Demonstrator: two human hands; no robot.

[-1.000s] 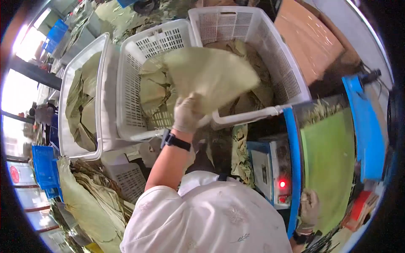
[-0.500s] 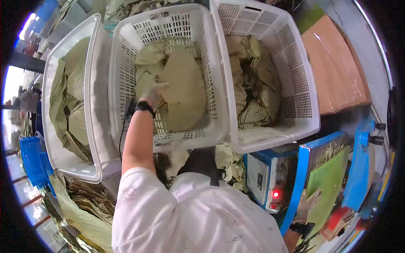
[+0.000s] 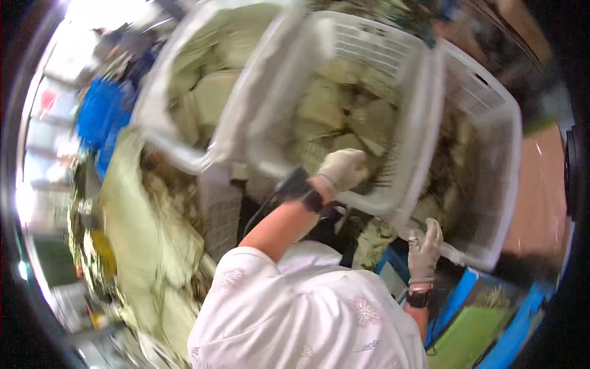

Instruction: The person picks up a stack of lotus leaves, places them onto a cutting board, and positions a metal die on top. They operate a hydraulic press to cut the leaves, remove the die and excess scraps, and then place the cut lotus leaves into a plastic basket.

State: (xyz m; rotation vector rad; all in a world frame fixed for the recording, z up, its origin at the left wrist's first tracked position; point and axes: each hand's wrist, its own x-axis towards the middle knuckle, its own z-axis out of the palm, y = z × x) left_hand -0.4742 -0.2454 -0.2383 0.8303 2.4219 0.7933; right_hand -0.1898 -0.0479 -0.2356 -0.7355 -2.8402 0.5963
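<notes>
My left hand [image 3: 344, 168], in a pale glove with a dark band at the wrist, is over the near end of the middle white basket [image 3: 384, 204]. Its fingers look curled closed, and motion blur hides whatever may be in them. Broad flat greenish-tan dried leaves [image 3: 322, 104] lie in that basket beyond the hand. My right hand [image 3: 424, 251], also gloved, is held up with its fingers apart and nothing visible in them. It is close to the near left corner of the right white basket [image 3: 491, 178], which holds darker crumpled leaves [image 3: 452, 178].
On the left stands a white tub [image 3: 184, 161] with more leaves. A large pale leaf [image 3: 147, 240] lies below it on a brownish pile. A blue-framed box with a green panel [image 3: 470, 332] is at lower right, near a cardboard box [image 3: 541, 190].
The view has swung, so the baskets appear further right. My left hand has come from a large leaf to the basket's near end. My right hand has left the green panel and risen.
</notes>
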